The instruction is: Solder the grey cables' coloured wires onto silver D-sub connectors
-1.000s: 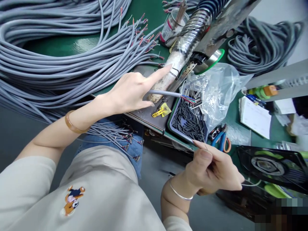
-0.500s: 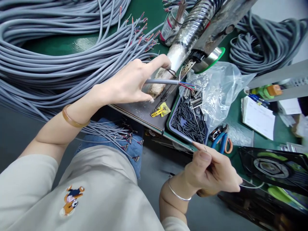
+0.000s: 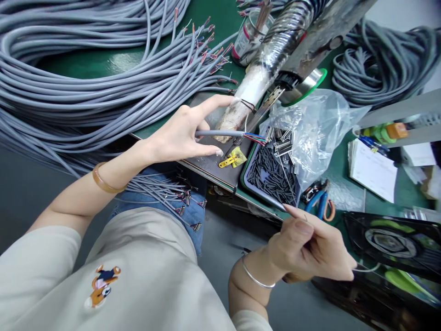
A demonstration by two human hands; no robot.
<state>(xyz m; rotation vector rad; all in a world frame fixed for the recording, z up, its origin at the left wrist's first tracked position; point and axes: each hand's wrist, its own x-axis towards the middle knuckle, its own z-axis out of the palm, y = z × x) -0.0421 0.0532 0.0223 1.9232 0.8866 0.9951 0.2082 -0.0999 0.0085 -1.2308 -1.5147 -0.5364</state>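
My left hand [image 3: 188, 133] has a grey cable [image 3: 223, 133] held in its curled fingers, while thumb and forefinger are spread apart. Coloured wires [image 3: 257, 138] fan out of the cable's end, beside the left edge of a tray [image 3: 267, 200] of black sleeves [image 3: 270, 172] and metal connectors [image 3: 283, 142]. Below the tray, my right hand [image 3: 306, 243] pinches a thin wire [image 3: 286, 177] that runs up over the tray. A yellow clip [image 3: 229, 161] lies on the dark mat [image 3: 200, 161] near my left thumb.
Grey cables [image 3: 86, 92] cover the table's left side. Shorter cables with connectors [image 3: 161, 191] rest on my lap. A metallic duct [image 3: 275, 50] slants above the mat. A solder spool [image 3: 306, 89], plastic bag [image 3: 313, 124], pliers [image 3: 320, 202], notepad [image 3: 374, 170] and fan [image 3: 392, 241] stand rightward.
My left hand has moved down and slightly left with the cable, its thumb and forefinger wider apart. In the picture, my right hand sits a little further right, as does the table.
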